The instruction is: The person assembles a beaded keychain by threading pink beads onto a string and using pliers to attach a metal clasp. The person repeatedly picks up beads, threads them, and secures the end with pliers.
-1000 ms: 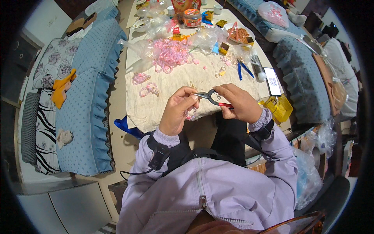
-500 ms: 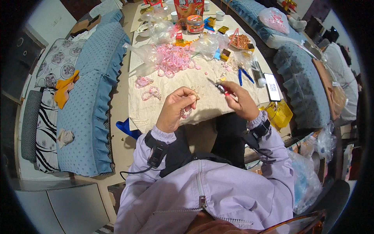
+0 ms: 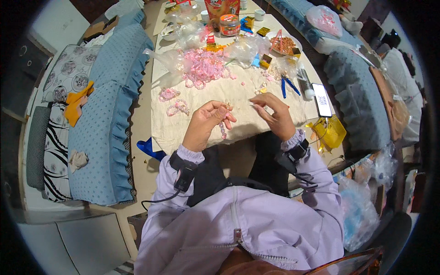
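Observation:
My left hand point(image 3: 205, 124) is raised over the near edge of the cream tablecloth point(image 3: 238, 94) and pinches a short strand of pink beads point(image 3: 223, 130) that hangs from its fingertips. My right hand point(image 3: 275, 115) is just to the right, thumb and forefinger drawn together toward the strand's top. Anything between them is too small to make out. No pliers are in either hand. Two finished pink bead loops point(image 3: 176, 108) lie on the cloth to the left of my left hand.
A heap of pink beads point(image 3: 205, 67) and clear plastic bags point(image 3: 247, 46) fill the table's middle. Blue-handled pliers point(image 3: 288, 85) and a phone point(image 3: 321, 100) lie at the right edge, above a yellow bag point(image 3: 328, 131). Blue sofas point(image 3: 105, 123) flank the table.
My right hand held red-handled pliers at the strand before; now the pliers are gone from it. Both hands have moved slightly apart.

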`<state>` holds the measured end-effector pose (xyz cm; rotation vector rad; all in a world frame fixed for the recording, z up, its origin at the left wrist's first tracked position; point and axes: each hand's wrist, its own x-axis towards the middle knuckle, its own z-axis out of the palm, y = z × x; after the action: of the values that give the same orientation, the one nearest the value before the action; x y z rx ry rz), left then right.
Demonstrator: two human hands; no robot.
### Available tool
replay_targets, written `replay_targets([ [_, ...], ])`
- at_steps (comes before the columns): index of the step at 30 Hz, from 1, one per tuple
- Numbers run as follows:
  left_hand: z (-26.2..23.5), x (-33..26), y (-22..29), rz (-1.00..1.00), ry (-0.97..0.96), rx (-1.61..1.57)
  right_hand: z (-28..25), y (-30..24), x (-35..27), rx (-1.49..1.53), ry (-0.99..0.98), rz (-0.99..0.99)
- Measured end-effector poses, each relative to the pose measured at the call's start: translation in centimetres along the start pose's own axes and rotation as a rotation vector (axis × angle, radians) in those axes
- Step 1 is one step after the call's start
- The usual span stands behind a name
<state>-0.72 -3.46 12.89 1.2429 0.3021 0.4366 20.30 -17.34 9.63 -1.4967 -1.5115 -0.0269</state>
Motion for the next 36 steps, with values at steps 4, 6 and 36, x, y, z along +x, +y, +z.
replay_targets([
  [4, 0.4, 0.3, -0.3, 0.011, -0.032, 0.038, -0.1, -4.7, 2.9, 0.068, -0.088, -0.214],
  [6, 0.5, 0.1, -0.2, 0.017, -0.045, 0.034, 0.1, -5.6, 3.9, 0.017, -0.126, -0.277],
  [36, 1.5, -0.4, 1.4, 0.233, -0.007, 0.056, 0.3, -8.6, 6.4, 0.375, -0.067, 0.178],
])
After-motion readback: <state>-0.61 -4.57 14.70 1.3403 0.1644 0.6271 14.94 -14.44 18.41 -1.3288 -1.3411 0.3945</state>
